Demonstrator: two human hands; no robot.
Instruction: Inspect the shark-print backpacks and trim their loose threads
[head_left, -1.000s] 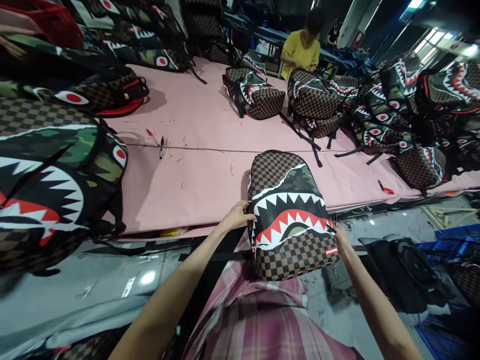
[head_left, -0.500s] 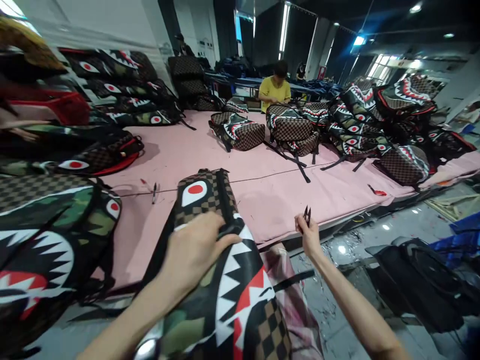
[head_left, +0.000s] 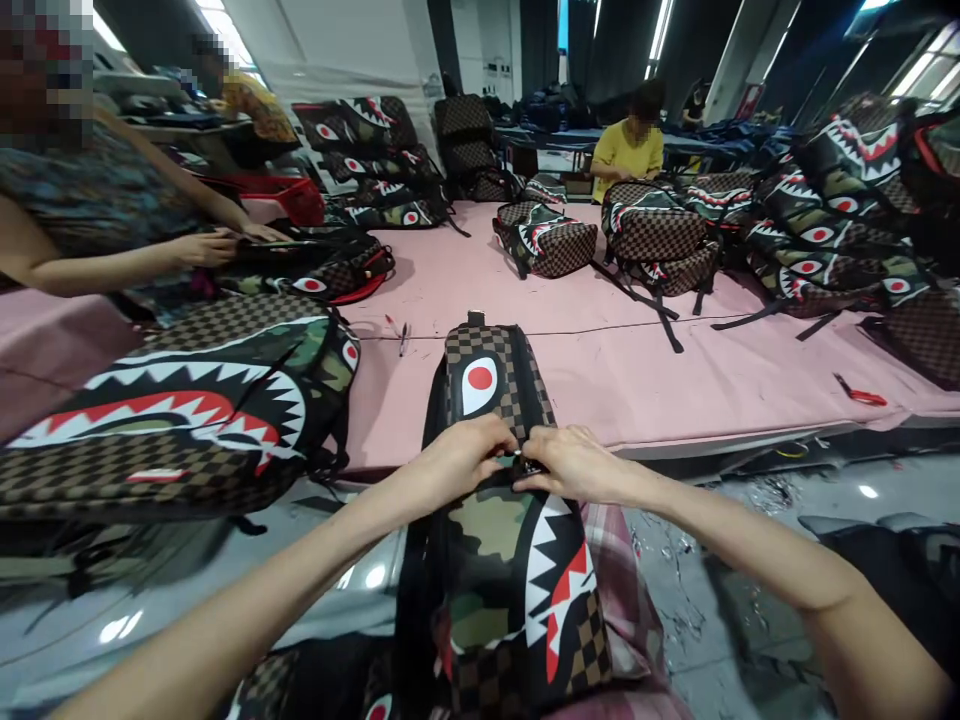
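A pink tabletop (head_left: 525,300) spreads out beyond both hands, with heaps of shark-mouth backpacks along its far and side edges. Well to the left of the hands lies a large checkered backpack (head_left: 180,410) on its back, its toothed mouth print facing up. Under the hands, a shark-print backpack (head_left: 499,520) lies on its side, its top end with the red-and-white eye patch resting on the near edge of the tabletop and its lower end toward the person's plaid lap. The left hand (head_left: 454,463) and the right hand (head_left: 574,462) meet on the upper side panel of this backpack, fingers curled in and pinching something small and dark between them; what it is cannot be told. Far ahead of the hands a person in a yellow shirt (head_left: 630,150) sits behind more backpacks. To the far left, another person's forearm (head_left: 120,262) reaches over a bag. Beyond the left hand lies a small dark clipper (head_left: 403,338); well to the right, a red-handled tool (head_left: 861,392).
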